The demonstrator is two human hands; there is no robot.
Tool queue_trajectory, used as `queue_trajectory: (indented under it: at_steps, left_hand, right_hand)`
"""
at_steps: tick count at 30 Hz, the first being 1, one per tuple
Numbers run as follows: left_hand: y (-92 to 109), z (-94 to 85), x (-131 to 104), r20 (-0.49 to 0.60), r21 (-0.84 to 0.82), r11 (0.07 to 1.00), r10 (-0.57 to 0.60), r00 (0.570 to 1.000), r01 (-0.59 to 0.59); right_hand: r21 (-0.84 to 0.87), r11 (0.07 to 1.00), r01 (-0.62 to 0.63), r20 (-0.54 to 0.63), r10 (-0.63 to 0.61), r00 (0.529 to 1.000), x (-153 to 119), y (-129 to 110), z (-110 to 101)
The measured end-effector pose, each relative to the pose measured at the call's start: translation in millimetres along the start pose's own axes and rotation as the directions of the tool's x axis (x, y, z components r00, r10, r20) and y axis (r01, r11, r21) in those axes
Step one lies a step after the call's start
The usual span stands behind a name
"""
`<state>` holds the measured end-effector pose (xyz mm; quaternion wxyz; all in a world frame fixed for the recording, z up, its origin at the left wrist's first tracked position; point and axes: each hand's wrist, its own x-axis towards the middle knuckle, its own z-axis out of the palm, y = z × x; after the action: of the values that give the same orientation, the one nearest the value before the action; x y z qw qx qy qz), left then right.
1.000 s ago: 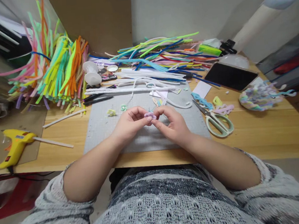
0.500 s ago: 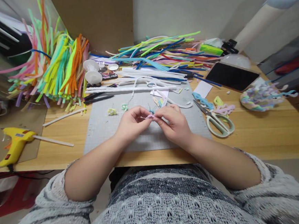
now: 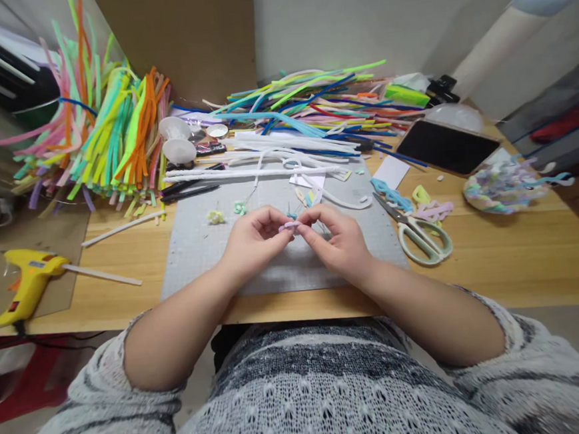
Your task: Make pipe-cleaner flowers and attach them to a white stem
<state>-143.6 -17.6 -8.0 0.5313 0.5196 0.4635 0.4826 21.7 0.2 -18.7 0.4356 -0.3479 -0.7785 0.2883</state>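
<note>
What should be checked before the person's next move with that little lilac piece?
1. Lilac piece held at both sides: ok, between the fingertips of the left hand and right hand.
2. Near part of the grey mat bare: ok.
3. Far part of the mat uncluttered: not ok, white stems lie across it.
4. Scissors clear of the hands, handles towards the person: ok.
5. Yellow glue gun away from the hands: ok, far left.
6. Glue gun hot: cannot tell.
</note>
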Motion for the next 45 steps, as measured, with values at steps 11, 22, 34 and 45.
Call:
queue_trajectory:
  at_steps: [11, 22, 34, 45]
  left_hand:
    - [0.4, 0.0, 0.6, -0.041, -0.115, 0.991, -0.07, 0.997, 0.064]
    - [0.6, -0.1, 0.3, -0.027, -0.025, 1.0, 0.005, 1.0, -0.005]
    - [-4.0, -0.5, -1.4, -0.039, 0.054, 0.998, -0.02, 0.999, 0.022]
    - [-0.2, 1.3, -2.4, -0.093, 0.188, 0.98, 0.078, 0.993, -0.06]
  right_hand:
    - [-0.118, 0.974, 0.196, -0.013, -0.198, 0.98, -0.9, -2.8, -1.1]
    - [0.041, 0.996, -0.073, -0.019, 0.074, 0.997, -2.0, 0.4, 2.0]
    - [0.068, 0.993, -0.092, -0.04, 0.095, 0.995, -0.5, -1.1, -0.2]
    - [0.073, 0.997, -0.022, -0.055, 0.026, 0.998, -1.0, -2.0, 1.7]
